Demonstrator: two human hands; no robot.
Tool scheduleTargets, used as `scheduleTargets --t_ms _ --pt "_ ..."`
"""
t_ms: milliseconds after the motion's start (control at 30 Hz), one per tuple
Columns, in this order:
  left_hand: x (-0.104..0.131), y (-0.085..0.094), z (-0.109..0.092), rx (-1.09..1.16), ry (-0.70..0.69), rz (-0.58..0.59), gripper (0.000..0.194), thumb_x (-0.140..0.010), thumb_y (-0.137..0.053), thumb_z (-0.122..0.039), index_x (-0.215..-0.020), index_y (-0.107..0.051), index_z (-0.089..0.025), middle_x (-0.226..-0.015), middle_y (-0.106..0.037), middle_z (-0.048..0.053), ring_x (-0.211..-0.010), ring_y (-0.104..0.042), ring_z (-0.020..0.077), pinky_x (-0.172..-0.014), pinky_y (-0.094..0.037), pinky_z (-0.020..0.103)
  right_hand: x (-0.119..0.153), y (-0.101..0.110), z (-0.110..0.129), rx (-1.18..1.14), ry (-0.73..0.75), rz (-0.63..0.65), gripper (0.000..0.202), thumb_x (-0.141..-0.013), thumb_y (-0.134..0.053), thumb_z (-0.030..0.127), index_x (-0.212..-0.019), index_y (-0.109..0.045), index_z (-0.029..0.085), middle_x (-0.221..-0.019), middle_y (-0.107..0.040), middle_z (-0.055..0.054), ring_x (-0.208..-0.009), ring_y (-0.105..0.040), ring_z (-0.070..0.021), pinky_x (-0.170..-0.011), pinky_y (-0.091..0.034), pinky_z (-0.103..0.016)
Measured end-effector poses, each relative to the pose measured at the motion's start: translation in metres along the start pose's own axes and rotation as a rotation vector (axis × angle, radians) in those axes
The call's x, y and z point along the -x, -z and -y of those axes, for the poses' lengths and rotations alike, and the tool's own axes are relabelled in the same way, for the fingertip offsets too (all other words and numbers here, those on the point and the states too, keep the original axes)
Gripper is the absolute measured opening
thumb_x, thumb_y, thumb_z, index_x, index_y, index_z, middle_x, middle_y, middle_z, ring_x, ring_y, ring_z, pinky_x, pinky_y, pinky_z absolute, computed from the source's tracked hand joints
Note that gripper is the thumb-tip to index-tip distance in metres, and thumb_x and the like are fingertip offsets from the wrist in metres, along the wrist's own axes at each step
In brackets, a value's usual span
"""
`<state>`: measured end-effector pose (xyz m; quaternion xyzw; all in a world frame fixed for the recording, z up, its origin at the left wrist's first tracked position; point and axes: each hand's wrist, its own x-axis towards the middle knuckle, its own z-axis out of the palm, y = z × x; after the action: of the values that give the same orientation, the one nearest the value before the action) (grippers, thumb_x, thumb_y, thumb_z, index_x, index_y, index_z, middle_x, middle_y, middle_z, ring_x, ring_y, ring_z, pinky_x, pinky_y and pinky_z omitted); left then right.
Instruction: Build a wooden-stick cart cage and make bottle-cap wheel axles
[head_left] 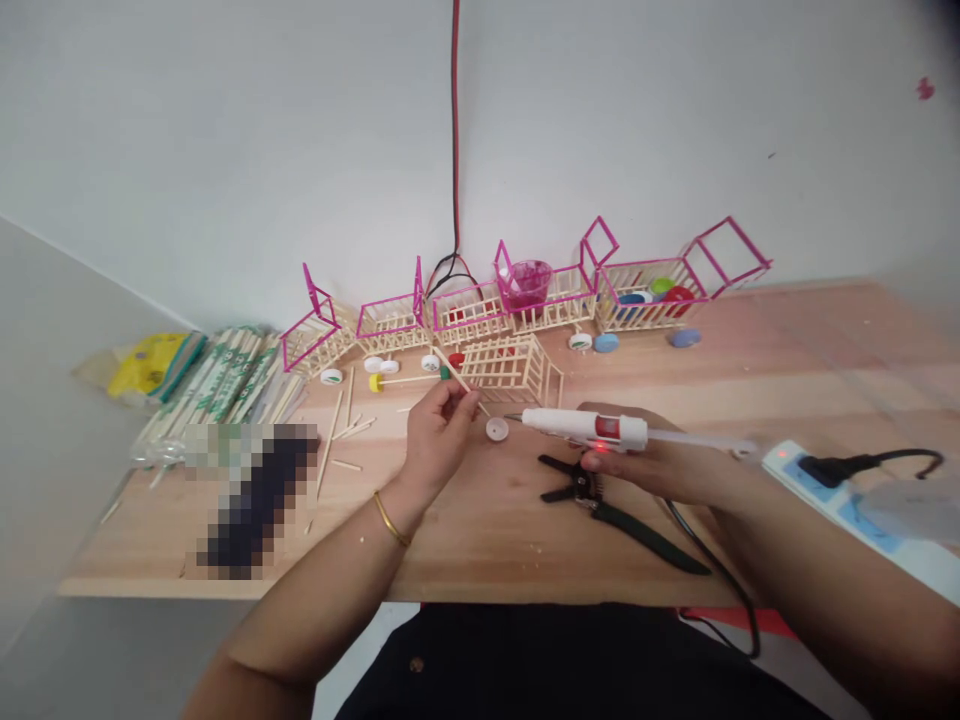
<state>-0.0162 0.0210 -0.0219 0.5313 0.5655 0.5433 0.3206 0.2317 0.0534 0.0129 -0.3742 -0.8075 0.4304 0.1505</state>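
My left hand [444, 428] is closed in a pinch on a thin wooden stick [452, 369], which slants down to the right. At its lower end is a white bottle cap [496, 430]; whether the two are joined I cannot tell. My right hand [645, 460] is wrapped round a white glue gun [574, 427] with a red light glowing on it. Its nozzle points left, close above the cap, and a glue stick [701, 440] protrudes from its back. Behind the stick and the nozzle lies a small cart frame of wooden sticks [517, 370].
Dark-handled cutters [645, 537] lie below the glue gun. A power strip [832, 500] is at the right. Stick carts with pink rims [390, 320] line the wall, and a pink cup [529, 288] stands among them. Bagged sticks [225, 380] and loose sticks [330, 445] are at left.
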Motion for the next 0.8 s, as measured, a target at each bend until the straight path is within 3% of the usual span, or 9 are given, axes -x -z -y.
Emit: scheduleTargets --t_ms 133,367,800 --pt "-0.001 -0.001 0.000 0.005 0.027 -0.025 0.011 -0.081 -0.061 -0.027 -0.084 -0.058 -0.017 -0.070 -0.057 -0.002 -0.062 -0.052 0.0097 -0.062 -0.042 0.022 -0.007 -0.006 0.000 0.050 -0.070 0.014 0.033 -0.081 -0.057 0.051 -0.073 -0.051 0.019 -0.065 -0.053 0.001 -0.058 -0.049 -0.0131 -0.052 -0.038 -0.025" --pt "-0.001 0.000 0.002 -0.145 -0.014 -0.040 0.010 -0.082 -0.059 -0.026 -0.078 -0.056 -0.017 -0.068 -0.052 -0.003 -0.062 -0.047 0.0094 -0.060 -0.038 0.022 -0.018 -0.016 -0.004 0.120 -0.022 0.060 0.030 -0.081 -0.059 0.047 -0.073 -0.056 0.019 -0.071 -0.059 -0.002 -0.065 -0.055 -0.0161 -0.057 -0.041 -0.027" --pt "0.000 0.000 0.002 -0.231 -0.048 -0.024 0.008 -0.082 -0.059 -0.024 -0.079 -0.057 -0.017 -0.069 -0.056 -0.002 -0.063 -0.049 0.0098 -0.060 -0.040 0.022 -0.021 -0.022 -0.003 0.174 -0.148 0.000 0.037 -0.079 -0.058 0.054 -0.064 -0.050 0.021 -0.058 -0.053 0.001 -0.052 -0.048 -0.0136 -0.046 -0.036 -0.026"
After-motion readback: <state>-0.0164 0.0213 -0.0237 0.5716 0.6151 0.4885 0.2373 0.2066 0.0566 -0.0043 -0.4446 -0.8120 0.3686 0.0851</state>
